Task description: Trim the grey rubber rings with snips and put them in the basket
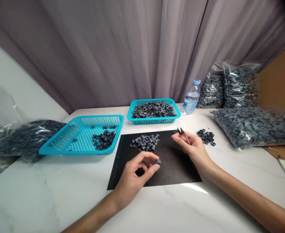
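My left hand [135,173] hovers over a black mat [171,168] and pinches one small grey ring [158,161] between thumb and fingertips. My right hand [191,145] rests at the mat's right edge, closed round small pink-handled snips [182,134] whose blades point up and away. A small heap of grey rings [145,142] lies on the mat beyond my left hand. Another little cluster of rings [206,136] sits on the white table right of my right hand.
A turquoise basket [67,139] at left holds a few rings; a second basket [174,108] behind the mat is full. A water bottle [191,98] stands behind. Clear bags of rings [254,126] lie at right, another bag [23,137] at left.
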A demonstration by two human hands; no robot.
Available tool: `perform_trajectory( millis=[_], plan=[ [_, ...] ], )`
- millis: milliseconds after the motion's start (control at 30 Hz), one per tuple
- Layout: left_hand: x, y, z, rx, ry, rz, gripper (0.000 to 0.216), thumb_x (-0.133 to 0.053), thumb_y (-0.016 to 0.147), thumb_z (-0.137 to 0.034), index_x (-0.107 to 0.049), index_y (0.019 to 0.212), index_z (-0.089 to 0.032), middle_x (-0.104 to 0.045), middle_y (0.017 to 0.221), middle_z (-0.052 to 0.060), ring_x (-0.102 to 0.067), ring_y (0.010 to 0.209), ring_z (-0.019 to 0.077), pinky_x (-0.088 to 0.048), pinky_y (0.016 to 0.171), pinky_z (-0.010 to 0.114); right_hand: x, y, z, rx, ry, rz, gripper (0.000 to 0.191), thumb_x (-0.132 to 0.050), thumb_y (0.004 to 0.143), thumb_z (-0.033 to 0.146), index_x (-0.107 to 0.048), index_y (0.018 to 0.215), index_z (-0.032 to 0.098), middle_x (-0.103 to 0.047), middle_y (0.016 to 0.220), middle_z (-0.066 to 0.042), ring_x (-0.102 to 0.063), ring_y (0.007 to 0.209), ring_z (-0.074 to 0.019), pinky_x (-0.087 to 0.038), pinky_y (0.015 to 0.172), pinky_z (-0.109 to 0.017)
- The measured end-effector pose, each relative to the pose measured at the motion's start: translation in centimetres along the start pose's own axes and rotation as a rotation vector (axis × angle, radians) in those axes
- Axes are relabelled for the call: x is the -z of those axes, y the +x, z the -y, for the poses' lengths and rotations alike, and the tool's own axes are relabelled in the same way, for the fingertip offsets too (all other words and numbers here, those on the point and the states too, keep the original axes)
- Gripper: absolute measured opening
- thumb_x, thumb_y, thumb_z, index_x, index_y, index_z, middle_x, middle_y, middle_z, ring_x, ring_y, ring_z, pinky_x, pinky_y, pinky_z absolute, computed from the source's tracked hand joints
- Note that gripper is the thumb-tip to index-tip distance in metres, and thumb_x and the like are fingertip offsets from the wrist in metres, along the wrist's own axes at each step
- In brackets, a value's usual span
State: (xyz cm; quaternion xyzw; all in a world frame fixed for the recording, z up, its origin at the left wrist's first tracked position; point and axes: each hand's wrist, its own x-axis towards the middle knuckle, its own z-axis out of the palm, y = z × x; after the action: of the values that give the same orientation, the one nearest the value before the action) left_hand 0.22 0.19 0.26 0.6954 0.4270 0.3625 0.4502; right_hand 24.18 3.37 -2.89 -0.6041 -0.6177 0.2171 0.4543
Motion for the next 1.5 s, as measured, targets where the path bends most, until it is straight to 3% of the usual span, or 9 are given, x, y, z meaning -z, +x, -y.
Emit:
perform_trajectory(
  millis=[67,233,533,667,767,833,933,967,1500],
  plan=[
    [-0.1,-0.1,0.2,0.027,-0.037,0.019,0.017,-0.071,0.094,-0.035,-0.073,0.105,-0.023,-0.068,0.098,0.004,-0.061,0.074,0.0134,-0.051,0.060,0.022,1.0,1.2,-1.3,0.003,-0.151,-0.063,0.039,-0.047,0.100,0.051,-0.065,0.093,0.018,-0.057,0.072,-0.001,-0.049,0.064,-0.0156,-0.034,0.060,-0.027],
    [-0.3,-0.1,0.3,0.061,-0.200,0.053,0.017,-0.073,0.093,-0.033,-0.074,0.106,-0.022,-0.067,0.093,0.002,-0.059,0.068,0.0108,-0.052,0.061,0.021,2.9,2.7,-2.8,-0.068,-0.533,-0.134,0.020,-0.056,0.090,0.028,-0.072,0.099,0.021,-0.067,0.070,-0.006,-0.051,0.058,-0.0183,-0.017,0.061,-0.030],
    [-0.3,0.4,0.0,0.095,-0.376,0.057,0.018,-0.074,0.092,-0.029,-0.075,0.106,-0.017,-0.074,0.088,0.005,-0.061,0.068,0.0113,-0.053,0.066,0.024,2.9,2.5,-2.8,-0.077,-0.781,-0.087,0.015,-0.059,0.089,0.027,-0.073,0.088,0.021,-0.073,0.073,-0.009,-0.056,0.058,-0.0194,-0.013,0.059,-0.030],
    [-0.3,0.4,-0.1,0.097,-0.372,0.056,0.017,-0.072,0.094,-0.030,-0.074,0.105,-0.017,-0.073,0.085,0.004,-0.060,0.065,0.0106,-0.052,0.068,0.024,2.6,2.4,-2.7,-0.033,-0.688,-0.068,0.015,-0.061,0.090,0.031,-0.072,0.093,0.021,-0.071,0.068,-0.005,-0.057,0.059,-0.0193,-0.020,0.058,-0.029],
    [-0.3,0.5,-0.2,0.112,-0.378,0.051,0.018,-0.071,0.094,-0.033,-0.073,0.102,-0.017,-0.073,0.082,0.003,-0.061,0.064,0.0108,-0.052,0.068,0.024,2.0,1.4,-1.6,0.065,-0.534,0.010,0.036,-0.052,0.099,0.042,-0.066,0.073,0.021,-0.064,0.062,-0.002,-0.054,0.057,-0.0156,-0.032,0.059,-0.027],
    [-0.3,0.5,-0.3,0.142,-0.395,0.050,0.022,-0.071,0.094,-0.036,-0.072,0.102,-0.016,-0.076,0.083,0.006,-0.063,0.065,0.0121,-0.051,0.066,0.025,1.6,0.2,-0.3,0.218,-0.232,0.105,0.045,-0.048,0.102,0.045,-0.063,0.068,0.020,-0.061,0.061,-0.002,-0.050,0.055,-0.0137,-0.037,0.058,-0.027],
    [-0.5,0.6,-0.4,0.184,-0.435,0.063,0.028,-0.072,0.093,-0.040,-0.072,0.103,-0.014,-0.078,0.085,0.009,-0.067,0.068,0.0157,-0.050,0.061,0.025,0.9,-1.9,1.7,0.354,0.153,0.330,0.020,-0.059,0.097,0.034,-0.071,0.108,0.021,-0.067,0.082,-0.003,-0.059,0.066,-0.0144,-0.043,0.058,-0.025],
    [-0.5,0.7,-0.4,0.193,-0.444,0.071,0.029,-0.072,0.093,-0.041,-0.073,0.101,-0.013,-0.077,0.083,0.009,-0.068,0.068,0.0165,-0.050,0.060,0.026,0.8,-2.4,2.2,0.360,0.212,0.351,0.026,-0.063,0.095,0.032,-0.070,0.118,0.022,-0.065,0.082,-0.002,-0.058,0.065,-0.0137,-0.043,0.056,-0.024],
    [-0.7,0.5,-0.2,0.235,-0.496,0.138,0.032,-0.072,0.093,-0.042,-0.076,0.086,-0.012,-0.076,0.077,0.008,-0.067,0.062,0.0152,-0.047,0.054,0.023,0.0,-3.4,2.1,0.261,0.347,0.410,0.024,-0.071,0.093,0.039,-0.079,0.112,0.027,-0.056,0.069,0.001,-0.045,0.058,-0.0113,-0.041,0.058,-0.027]
  ],
)
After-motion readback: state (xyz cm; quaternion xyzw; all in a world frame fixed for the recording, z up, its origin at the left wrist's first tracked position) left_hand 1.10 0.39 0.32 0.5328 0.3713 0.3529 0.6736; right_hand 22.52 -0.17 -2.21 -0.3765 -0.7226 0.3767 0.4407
